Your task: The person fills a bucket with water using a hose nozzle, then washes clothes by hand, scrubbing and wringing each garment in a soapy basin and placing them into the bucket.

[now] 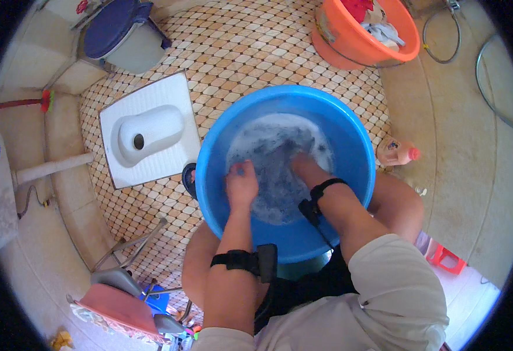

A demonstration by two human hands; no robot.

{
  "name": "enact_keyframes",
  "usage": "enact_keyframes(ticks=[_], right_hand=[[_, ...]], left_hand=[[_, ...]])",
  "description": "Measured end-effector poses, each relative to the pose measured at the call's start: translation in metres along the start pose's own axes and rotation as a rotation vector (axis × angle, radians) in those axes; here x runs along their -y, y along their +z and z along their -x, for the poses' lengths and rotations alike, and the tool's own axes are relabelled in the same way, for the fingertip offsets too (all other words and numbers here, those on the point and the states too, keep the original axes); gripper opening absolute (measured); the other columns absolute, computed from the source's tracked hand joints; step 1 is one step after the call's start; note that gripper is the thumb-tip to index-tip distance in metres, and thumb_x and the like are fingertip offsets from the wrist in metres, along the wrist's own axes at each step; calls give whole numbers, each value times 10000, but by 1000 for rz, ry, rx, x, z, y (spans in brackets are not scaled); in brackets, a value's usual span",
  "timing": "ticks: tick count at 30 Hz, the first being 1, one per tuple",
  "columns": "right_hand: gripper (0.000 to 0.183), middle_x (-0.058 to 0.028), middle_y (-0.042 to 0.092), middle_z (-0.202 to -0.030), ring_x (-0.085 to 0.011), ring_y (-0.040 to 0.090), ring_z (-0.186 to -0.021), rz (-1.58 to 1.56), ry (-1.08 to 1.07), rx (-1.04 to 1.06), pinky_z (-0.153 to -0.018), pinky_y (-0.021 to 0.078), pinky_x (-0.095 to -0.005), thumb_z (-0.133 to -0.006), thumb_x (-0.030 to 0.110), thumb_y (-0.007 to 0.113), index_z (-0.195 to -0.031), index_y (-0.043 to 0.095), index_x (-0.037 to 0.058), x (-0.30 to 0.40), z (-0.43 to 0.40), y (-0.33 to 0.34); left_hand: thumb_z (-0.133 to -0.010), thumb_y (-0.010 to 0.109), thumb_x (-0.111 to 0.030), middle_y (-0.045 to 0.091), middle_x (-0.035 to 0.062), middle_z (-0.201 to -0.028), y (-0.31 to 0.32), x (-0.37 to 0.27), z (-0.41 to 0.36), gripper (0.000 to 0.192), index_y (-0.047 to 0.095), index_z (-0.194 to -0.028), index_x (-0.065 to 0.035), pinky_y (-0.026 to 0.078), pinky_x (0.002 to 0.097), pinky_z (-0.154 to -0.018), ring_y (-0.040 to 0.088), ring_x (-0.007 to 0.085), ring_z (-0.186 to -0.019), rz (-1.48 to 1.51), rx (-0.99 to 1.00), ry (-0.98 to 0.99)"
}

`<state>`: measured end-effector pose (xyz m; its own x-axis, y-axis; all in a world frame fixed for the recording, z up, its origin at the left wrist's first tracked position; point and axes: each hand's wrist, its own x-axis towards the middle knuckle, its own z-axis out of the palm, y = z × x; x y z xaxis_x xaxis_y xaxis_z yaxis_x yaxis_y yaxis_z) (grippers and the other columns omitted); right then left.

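Observation:
A large blue plastic basin [212, 145] holds sudsy water [278, 127] with dark fabric [298, 147] partly under the foam. My left hand [242, 184] is over the left part of the water, its fingers curled; whether anything is between them cannot be told. My right hand [303, 166] reaches into the water at the dark fabric, its fingers hidden by the suds. A black strap with a small device sits on each forearm.
A white squat toilet [151, 129] lies to the left. An orange bucket of clothes [339, 48] and a lidded grey bin [138, 48] stand beyond. A plastic bottle with a red cap [396, 151] is right of the basin. At lower left are a metal-framed chair [140, 245] and a pink basin [118, 307].

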<state>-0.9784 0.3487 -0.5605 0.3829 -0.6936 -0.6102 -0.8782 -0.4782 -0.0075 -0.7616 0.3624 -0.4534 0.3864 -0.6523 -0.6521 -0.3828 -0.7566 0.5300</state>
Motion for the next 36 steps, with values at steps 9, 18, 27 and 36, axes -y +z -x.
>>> enact_keyframes(ticks=[9,18,27,36], right_hand=[[408,-179,580,-1256,-370,575,-1112,-443,-65,666,-935,439,-464,-856,275,509,-1188,608,61,92,-4,-43],[387,-232,627,-1081,-403,602,-1003,-786,-212,-51,-856,478,-463,-830,168,531,-1194,561,41,56,-67,-91],[388,-198,578,-1195,-370,569,-1085,-320,-54,151,-923,463,-448,-790,116,494,-1161,589,61,7,26,-90],[325,-117,623,-1079,-249,600,-978,-1403,-94,-60,-865,472,-374,-834,99,493,-1138,584,29,1,158,-193]], left_hand=[[-909,470,-441,583,278,-1166,-5,-8,2,532,594,-1127,28,393,444,-987,523,410,-1145,99,-38,32],[-927,428,-448,565,281,-1199,-14,-12,1,571,559,-1185,45,382,448,-988,513,416,-1158,289,-140,23],[-921,442,-479,585,247,-1184,0,-13,-6,589,572,-1176,36,399,417,-967,541,369,-1128,332,-70,-83],[-899,451,-583,468,174,-1362,-16,-28,37,686,497,-1316,-40,320,540,-1009,422,326,-1267,463,308,-216]])
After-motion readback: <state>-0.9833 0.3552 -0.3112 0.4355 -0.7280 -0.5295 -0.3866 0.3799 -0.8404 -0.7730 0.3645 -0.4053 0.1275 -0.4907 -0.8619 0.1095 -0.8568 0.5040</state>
